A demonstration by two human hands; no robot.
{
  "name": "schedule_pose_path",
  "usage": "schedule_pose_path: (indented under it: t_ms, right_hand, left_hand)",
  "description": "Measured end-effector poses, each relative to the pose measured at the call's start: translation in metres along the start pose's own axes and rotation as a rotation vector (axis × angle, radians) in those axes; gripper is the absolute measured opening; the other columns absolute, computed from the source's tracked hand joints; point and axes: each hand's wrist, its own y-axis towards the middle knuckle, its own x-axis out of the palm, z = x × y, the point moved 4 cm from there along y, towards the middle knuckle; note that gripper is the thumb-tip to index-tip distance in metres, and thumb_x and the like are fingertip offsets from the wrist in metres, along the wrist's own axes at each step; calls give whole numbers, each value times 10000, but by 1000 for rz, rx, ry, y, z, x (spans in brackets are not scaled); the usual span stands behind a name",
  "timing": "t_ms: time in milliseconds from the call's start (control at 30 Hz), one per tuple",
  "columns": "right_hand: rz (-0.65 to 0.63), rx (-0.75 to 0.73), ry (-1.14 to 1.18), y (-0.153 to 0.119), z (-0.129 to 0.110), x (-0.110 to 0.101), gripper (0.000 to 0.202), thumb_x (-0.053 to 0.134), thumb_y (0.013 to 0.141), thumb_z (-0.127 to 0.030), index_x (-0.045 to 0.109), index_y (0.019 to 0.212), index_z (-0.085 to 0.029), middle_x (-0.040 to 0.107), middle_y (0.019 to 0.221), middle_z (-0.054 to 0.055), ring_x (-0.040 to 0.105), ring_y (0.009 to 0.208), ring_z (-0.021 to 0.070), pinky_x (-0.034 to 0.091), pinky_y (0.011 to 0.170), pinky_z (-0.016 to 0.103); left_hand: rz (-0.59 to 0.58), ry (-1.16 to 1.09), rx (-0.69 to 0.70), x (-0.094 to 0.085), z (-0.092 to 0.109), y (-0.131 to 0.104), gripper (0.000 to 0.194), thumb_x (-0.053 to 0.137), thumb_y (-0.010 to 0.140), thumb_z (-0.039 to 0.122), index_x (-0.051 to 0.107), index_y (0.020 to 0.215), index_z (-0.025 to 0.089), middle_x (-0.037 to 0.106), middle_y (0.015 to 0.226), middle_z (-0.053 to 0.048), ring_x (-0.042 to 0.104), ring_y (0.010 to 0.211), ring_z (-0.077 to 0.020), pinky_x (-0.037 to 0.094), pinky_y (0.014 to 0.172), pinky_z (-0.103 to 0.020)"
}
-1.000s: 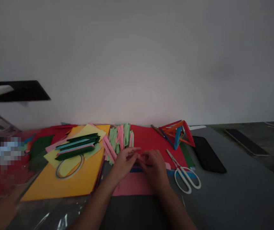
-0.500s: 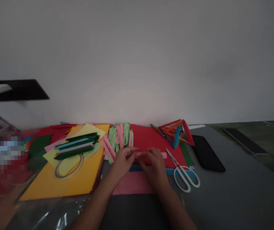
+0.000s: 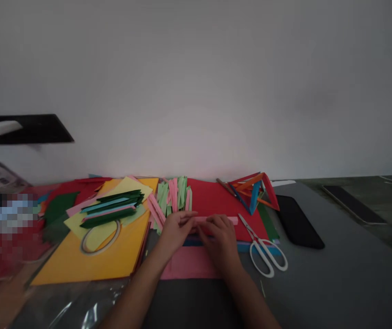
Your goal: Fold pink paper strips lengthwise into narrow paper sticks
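Note:
Both hands meet over the sheets at the middle of the table, pinching a narrow pink paper strip (image 3: 233, 220). My left hand (image 3: 179, 230) is closed on its left part, thumb and fingers together. Bent fingers of my right hand (image 3: 220, 235) grip it farther right, and the strip's end sticks out past them. Beneath lie a red sheet (image 3: 212, 196) and a pink sheet (image 3: 190, 265). Folded pink and green paper strips (image 3: 173, 196) lie just beyond my left hand. White-handled scissors (image 3: 264, 249) rest open to the right of my right hand.
At left, a yellow-orange sheet stack (image 3: 113, 269) bears a tape roll (image 3: 86, 249) and dark green folded strips (image 3: 113, 219). A colourful paper-strip frame (image 3: 255, 194) stands at the back right, beside a black phone-like object (image 3: 298, 221). A wall (image 3: 196, 91) rises behind.
The hands keep nearly the same pose on the pink strip, with slight finger movement. The whole view has shifted a little; nothing was taken up or let go.

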Motion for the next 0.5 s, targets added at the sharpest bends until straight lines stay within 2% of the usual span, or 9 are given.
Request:
schedule_pose_path:
  t_ms: [200, 500]
  right_hand:
    - [25, -22, -8, 1, -3, -5, 127, 546, 739, -209, 630, 830, -238, 549, 763, 28, 462, 738, 164, 338, 675, 296]
    - [47, -59, -31, 1, -6, -7, 77, 554, 734, -207, 629, 740, -222, 586, 768, 18, 472, 800, 166, 318, 730, 301]
  left_hand:
    - [-16, -59, -35, 0, -2, 2, 233, 566, 668, 188, 640, 878, 118, 674, 804, -67, 622, 746, -164, 488, 719, -291]
    - [30, -78, -65, -2, -6, 2, 245, 582, 643, 178, 649, 871, 121, 670, 707, -39, 616, 686, -149, 487, 690, -280]
